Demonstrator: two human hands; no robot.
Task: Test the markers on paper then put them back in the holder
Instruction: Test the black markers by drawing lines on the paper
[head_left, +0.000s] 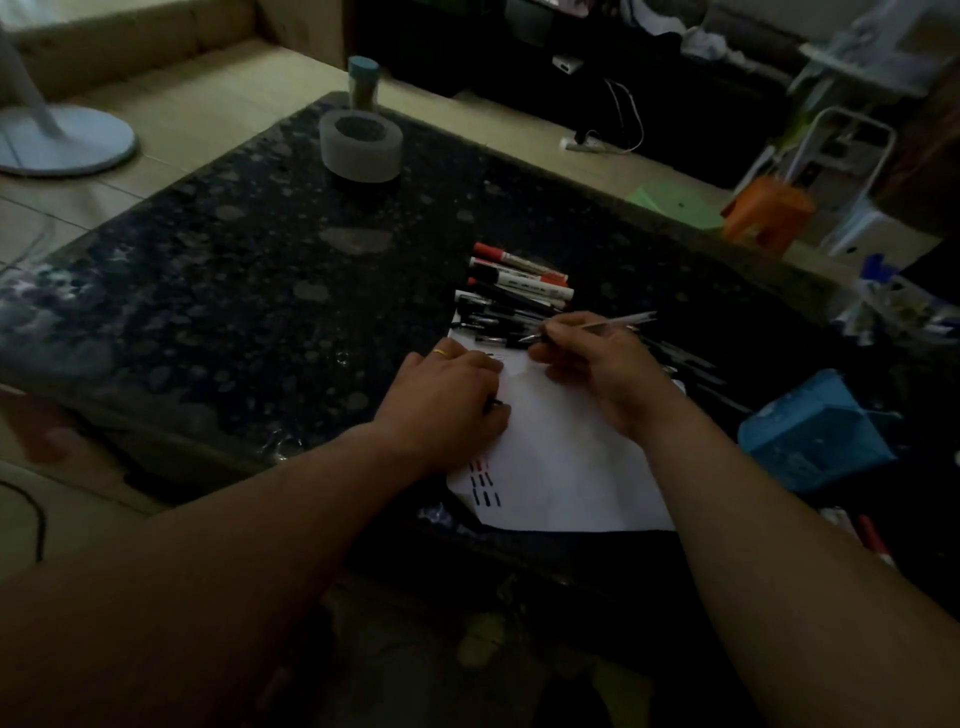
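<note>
A white sheet of paper (566, 467) lies near the table's front edge, with short red and black test strokes at its lower left. My left hand (447, 400) rests on the paper's left side; a small dark thing shows under its fingers, too dim to identify. My right hand (592, 364) grips a clear-barrelled pen (613, 322), tip pointing left just above the paper's far end. A row of markers and pens (514, 291), some with red caps, lies on the table beyond the paper. A blue container (815, 436) sits to the right.
The dark speckled table (234, 291) carries a grey ring-shaped object (361, 145) and a teal-lidded bottle (362, 83) at the back. More pens lie right of my right hand. An orange stool (769, 213) and a fan base (62, 140) stand on the floor.
</note>
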